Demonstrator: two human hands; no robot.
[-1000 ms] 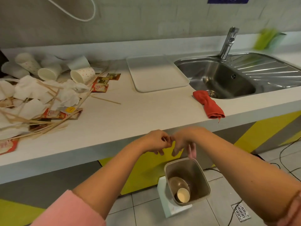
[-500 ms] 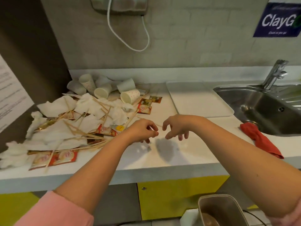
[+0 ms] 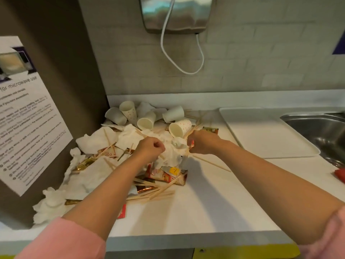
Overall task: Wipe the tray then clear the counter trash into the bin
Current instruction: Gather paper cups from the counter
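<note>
A trash pile covers the counter's left part: paper cups (image 3: 180,128), crumpled white tissues (image 3: 97,139), printed sachets (image 3: 164,174) and wooden stirrers (image 3: 155,193). Both my hands are in the middle of the pile. My left hand (image 3: 151,148) has its fingers curled into a crumpled tissue (image 3: 171,157). My right hand (image 3: 202,143) pinches a small red sachet (image 3: 192,143), and long stirrers (image 3: 211,163) run out from under it. The white tray (image 3: 267,133) lies flat to the right of the pile. The bin is out of view.
A steel sink (image 3: 321,129) sits right of the tray, and a red cloth (image 3: 340,175) shows at the right edge. A dark panel with a printed notice (image 3: 28,118) walls the left side. A wall unit with a white cord (image 3: 175,14) hangs above.
My view swung up and left from the bin on the floor to the trash pile. Both hands moved from above the bin onto the pile and closed on trash.
</note>
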